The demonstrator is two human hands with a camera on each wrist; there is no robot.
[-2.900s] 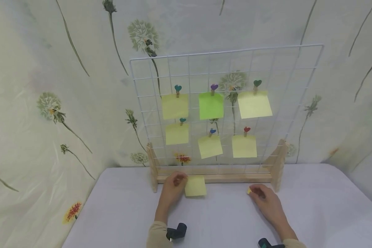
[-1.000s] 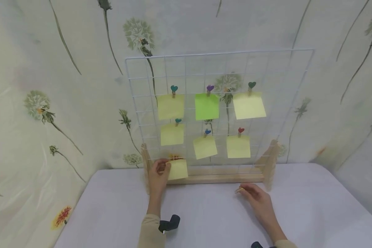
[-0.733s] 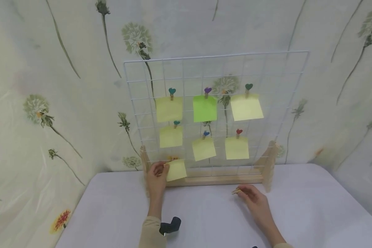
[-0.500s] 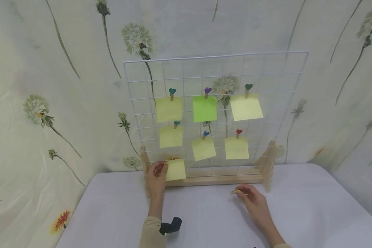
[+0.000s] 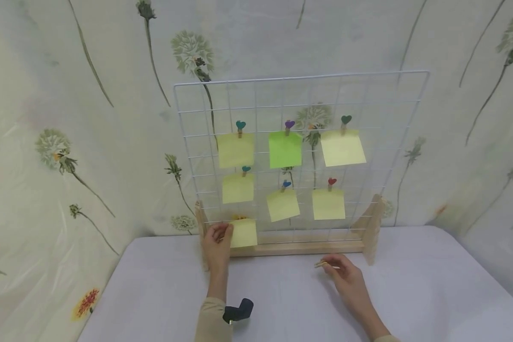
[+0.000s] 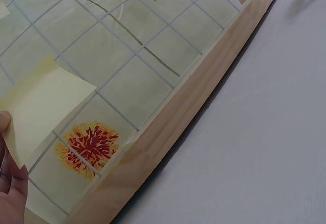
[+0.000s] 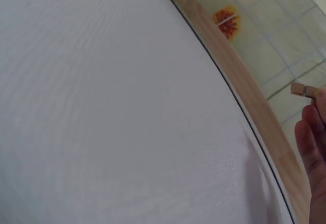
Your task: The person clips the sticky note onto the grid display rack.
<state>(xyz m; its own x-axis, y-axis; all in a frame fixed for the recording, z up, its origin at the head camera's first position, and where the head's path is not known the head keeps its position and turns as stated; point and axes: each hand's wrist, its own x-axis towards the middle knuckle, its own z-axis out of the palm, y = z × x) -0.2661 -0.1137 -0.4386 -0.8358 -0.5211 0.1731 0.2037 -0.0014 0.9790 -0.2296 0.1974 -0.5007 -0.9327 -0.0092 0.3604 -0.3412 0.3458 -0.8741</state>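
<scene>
My left hand (image 5: 217, 244) pinches a yellow sticky note (image 5: 244, 233) by its left edge, in front of the lower left of a white wire grid (image 5: 269, 90). In the left wrist view the same sticky note (image 6: 48, 104) slants across the wires, with the fingertips at its lower left corner. My right hand (image 5: 346, 280) pinches a small wooden clothespin (image 5: 320, 264) above the table, right of centre. The right wrist view shows the clothespin (image 7: 304, 90) sticking out past the fingertips; the fingers cover its other end.
The grid stands in a wooden base (image 5: 308, 248) on a white-covered table (image 5: 282, 299). Several sticky notes hang on it in two rows under heart-topped clothespins, among them a green note (image 5: 285, 150). A flower-print curtain (image 5: 124, 156) stands behind.
The left hand has raised the sticky note from before the wooden base up and left to the grid, then kept nearly still. My right hand has drifted slightly left with the clothespin.
</scene>
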